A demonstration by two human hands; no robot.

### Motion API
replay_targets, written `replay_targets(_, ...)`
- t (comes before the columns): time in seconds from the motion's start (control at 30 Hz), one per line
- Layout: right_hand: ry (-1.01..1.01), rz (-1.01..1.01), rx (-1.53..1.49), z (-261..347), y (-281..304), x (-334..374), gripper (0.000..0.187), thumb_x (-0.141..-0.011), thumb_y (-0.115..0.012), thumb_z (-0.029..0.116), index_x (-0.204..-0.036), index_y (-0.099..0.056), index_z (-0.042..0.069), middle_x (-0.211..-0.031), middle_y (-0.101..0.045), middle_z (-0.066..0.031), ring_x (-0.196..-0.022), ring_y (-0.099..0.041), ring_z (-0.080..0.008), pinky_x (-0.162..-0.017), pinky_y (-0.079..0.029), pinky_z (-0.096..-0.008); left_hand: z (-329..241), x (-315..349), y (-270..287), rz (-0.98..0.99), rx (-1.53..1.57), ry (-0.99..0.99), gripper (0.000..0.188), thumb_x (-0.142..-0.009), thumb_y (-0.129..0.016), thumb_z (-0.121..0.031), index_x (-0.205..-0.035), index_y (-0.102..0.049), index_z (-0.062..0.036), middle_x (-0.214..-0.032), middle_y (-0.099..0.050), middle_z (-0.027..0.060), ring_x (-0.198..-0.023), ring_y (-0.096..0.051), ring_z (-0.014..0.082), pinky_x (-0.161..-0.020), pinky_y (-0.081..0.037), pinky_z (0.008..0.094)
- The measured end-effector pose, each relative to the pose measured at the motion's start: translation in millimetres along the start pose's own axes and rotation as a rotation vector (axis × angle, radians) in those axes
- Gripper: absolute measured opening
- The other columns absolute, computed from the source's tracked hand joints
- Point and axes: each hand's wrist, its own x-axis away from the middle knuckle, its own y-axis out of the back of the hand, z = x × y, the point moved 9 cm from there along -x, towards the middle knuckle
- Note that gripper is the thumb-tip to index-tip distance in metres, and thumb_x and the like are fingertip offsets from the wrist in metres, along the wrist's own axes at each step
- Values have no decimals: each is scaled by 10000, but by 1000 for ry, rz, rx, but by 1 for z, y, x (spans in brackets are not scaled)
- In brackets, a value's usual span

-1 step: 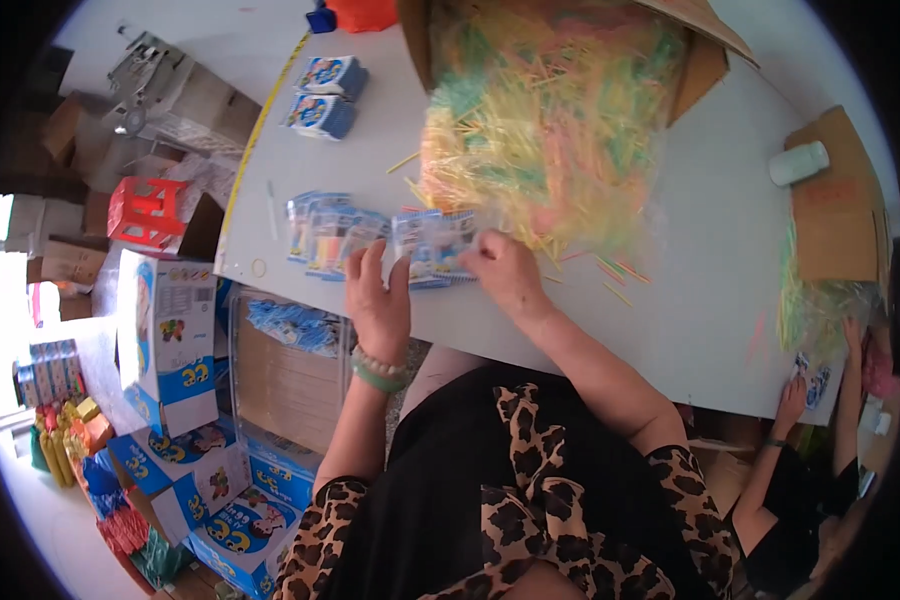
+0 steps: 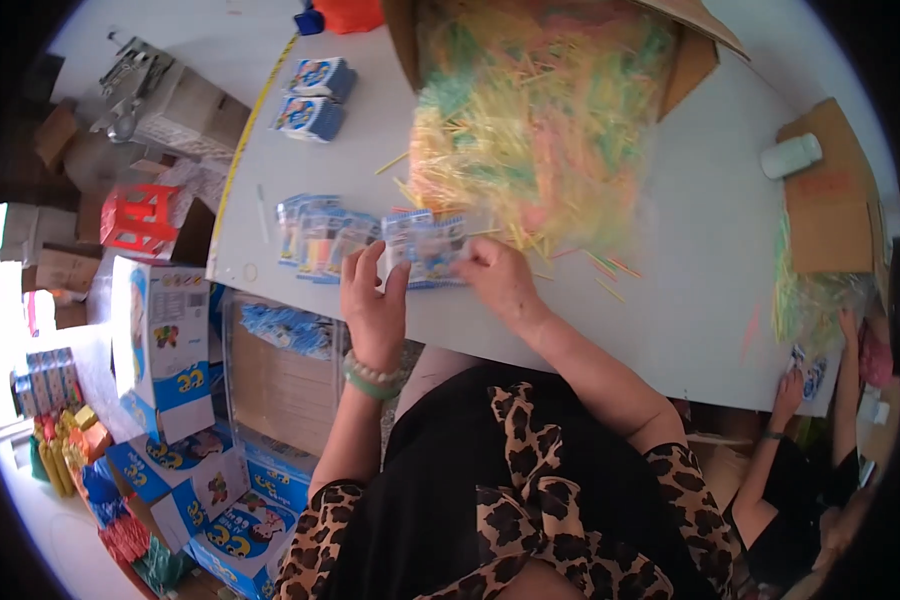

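On the white worktop two blue packs lie far left. The left hand and right hand both pinch one small blue printed plastic packet between them, before one heap of thin coloured plastic straws.

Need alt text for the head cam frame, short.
Seen from above, a person's left hand and right hand together hold a small clear packet over a white table. A heap of thin coloured sticks spills from a cardboard box just beyond, and more packets lie to the left.
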Motion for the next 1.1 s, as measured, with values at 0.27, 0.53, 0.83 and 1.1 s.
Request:
replay_targets(0.27, 7, 345, -41, -9, 11, 38, 165, -809, -663, 193, -770, -613, 40, -645, -593, -112, -604, -589, -162, -587, -465, -323, 4, 39, -76, 463, 1045, 551, 110, -824, -659, -8, -932, -679, 6, -839, -676, 26, -741, -599, 77, -677, -488, 228)
replay_targets(0.53, 33, -295, 312, 12, 146, -19, 307, -836, -624, 215, -1136, -601, 152, -881, -661, -143, -826, -636, -322, -727, -501, -396, -18, 69, -124, 823, 863, 529, 130, -857, -602, -13, -973, -662, -3, -868, -680, 19, -747, -610, 75, -693, -497, 224)
replay_targets(0.83, 652, -80, 1009, 51, 83, 23, 369, -807, -527, 82, -1174, -565, 71, -1149, -566, -70, -1065, -532, -280, -905, -416, -390, -6, 63, -129, 810, 845, 496, 116, -877, -562, -17, -971, -630, -11, -883, -657, 6, -753, -589, 60, -693, -480, 220)
replay_targets(1.1, 606, 216, 1312, 30, 45, -24, 330, -789, -506, 101, -1110, -555, 39, -1094, -581, -129, -1095, -507, -279, -968, -369, -397, -8, 54, -141, 806, 932, 622, 187, -881, -537, -10, -1047, -622, 3, -924, -674, 46, -804, -639, 104, -725, -532, 260)
